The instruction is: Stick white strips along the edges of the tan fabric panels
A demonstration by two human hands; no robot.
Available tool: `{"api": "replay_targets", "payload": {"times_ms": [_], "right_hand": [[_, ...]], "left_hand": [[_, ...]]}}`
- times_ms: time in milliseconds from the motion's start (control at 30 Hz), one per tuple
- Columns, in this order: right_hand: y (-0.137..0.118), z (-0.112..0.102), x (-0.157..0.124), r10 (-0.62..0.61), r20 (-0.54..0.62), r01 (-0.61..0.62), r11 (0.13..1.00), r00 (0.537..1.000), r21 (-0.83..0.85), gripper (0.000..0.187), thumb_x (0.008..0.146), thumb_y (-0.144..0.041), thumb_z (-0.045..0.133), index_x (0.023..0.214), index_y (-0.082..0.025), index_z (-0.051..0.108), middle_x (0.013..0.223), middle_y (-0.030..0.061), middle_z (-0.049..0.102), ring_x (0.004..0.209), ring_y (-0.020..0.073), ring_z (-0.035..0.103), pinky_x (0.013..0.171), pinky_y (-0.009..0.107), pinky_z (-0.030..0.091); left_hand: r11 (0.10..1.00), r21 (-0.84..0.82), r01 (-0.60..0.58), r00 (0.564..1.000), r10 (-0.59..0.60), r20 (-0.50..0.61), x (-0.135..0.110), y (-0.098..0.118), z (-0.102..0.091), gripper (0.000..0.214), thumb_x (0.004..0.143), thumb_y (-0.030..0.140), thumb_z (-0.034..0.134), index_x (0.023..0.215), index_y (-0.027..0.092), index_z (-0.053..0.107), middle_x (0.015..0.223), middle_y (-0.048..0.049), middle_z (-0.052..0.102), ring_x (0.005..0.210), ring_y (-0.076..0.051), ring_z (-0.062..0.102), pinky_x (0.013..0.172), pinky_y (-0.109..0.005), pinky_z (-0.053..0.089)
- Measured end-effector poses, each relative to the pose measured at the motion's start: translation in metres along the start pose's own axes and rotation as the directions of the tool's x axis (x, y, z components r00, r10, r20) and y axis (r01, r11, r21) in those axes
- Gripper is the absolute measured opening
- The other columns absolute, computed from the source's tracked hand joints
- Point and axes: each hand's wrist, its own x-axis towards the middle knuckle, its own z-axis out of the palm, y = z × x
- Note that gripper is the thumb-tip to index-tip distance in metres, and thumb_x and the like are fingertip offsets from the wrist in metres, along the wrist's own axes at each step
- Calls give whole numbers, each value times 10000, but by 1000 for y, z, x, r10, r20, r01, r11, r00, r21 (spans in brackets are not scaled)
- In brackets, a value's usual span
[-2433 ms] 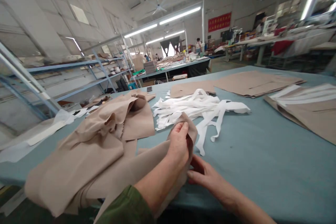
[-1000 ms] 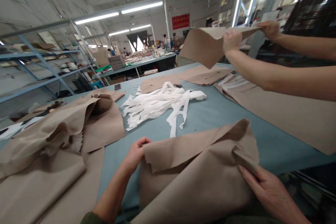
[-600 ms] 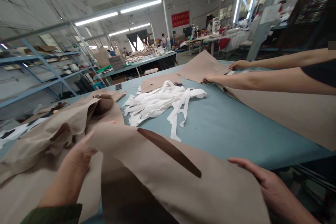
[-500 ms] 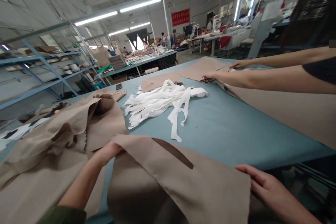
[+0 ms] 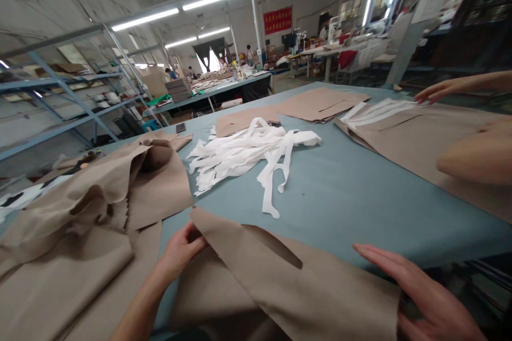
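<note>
Brown cloth [image 5: 332, 287], nearer than the white strips [image 5: 240, 154], has one corner pinched in the fingers of the left hand [image 5: 180, 256], while outstretched fingers of the right hand [image 5: 434, 301] seem barely to steady its far end, which might slip and crease.

At the near edge of a blue-green table [image 5: 332, 192], a person's left hand [image 5: 180, 253] grips the left edge of a tan panel [image 5: 324, 287] with a long curved slit. The right hand [image 5: 428, 293] is at the panel's right edge, upper fingers stretched out; whether it grips the cloth cannot be told. Beyond lies a tangle of white strips [image 5: 240, 154], with a crumpled tan heap [image 5: 68, 234] to the left and a flat tan stack [image 5: 320, 104] farther back. On the right, a co-worker's hand [image 5: 440, 89] is by a tan sheet [image 5: 404, 138] bearing white bands [image 5: 378, 112]. Blue shelving [image 5: 64, 85] stands at left, and a red banner [image 5: 278, 21] hangs on the far wall.
</note>
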Motion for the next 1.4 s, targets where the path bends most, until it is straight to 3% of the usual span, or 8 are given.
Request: {"api": "replay_targets", "payload": {"times_ms": [167,267,367,600,800,967,1200,1400], "right_hand": [[-29,-17,62,325,327,-447,777,887,442,391,859,-519,485,740,-231,722,763,92,746,738,289,719,612,342,584],[-10,-15,86,455,278,-529,783,846,328,463,821,-590,441,712,-227,707,735,92,745,757,326,712,640,387,557],[8,-5,92,439,192,-426,898,878,-106,434,871,-516,393,725,-246,700,730,64,745,720,302,700,598,360,482],[17,12,81,218,31,-146,747,976,-649,328,951,-396,424,731,-235,606,682,52,673,591,247,641,515,323,341],[16,13,89,-181,-74,99,786,981,-610,306,944,-230,421,1172,-140,604,1152,151,662,939,278,642,805,406,474],[7,27,83,-257,23,247,896,966,-369,182,970,-211,441,958,-201,623,1014,90,666,915,228,621,836,375,478],[19,11,95,-207,220,272,904,953,-329,210,943,-217,513,742,-218,574,776,28,621,691,190,613,624,312,455],[8,22,194,-359,209,415,821,909,-392,396,924,-58,458,1263,-198,606,1377,165,572,1105,274,620,856,397,482]], "left_hand": [[996,-67,58,998,-56,38,-2,11,-5,581,788,644,554,1073,159,696,941,-89,771,884,-288,725,851,-403,560],[996,3,86,996,-86,36,1,8,-8,529,764,645,546,920,170,719,842,-65,766,840,-277,723,818,-371,561],[982,163,100,994,-107,33,7,2,-5,442,708,608,605,759,182,709,734,-46,746,762,-290,706,674,-333,546],[845,533,43,997,-4,-75,14,4,-9,330,754,523,573,796,215,682,764,-39,709,804,-295,665,729,-355,493],[534,750,-391,835,548,46,9,14,15,333,850,411,564,1120,235,649,1179,-96,674,1094,-282,626,972,-428,492],[475,717,-509,790,589,170,-9,-4,54,183,893,377,581,1004,261,668,1069,-56,691,965,-219,675,842,-335,575],[323,800,-506,699,697,161,-22,-34,51,412,847,412,631,1244,300,640,1284,-60,665,1150,-252,652,962,-346,566],[202,798,-568,659,692,294,0,-56,43,524,856,395,624,1373,330,566,1374,-41,628,1213,-261,632,972,-350,572]]}}
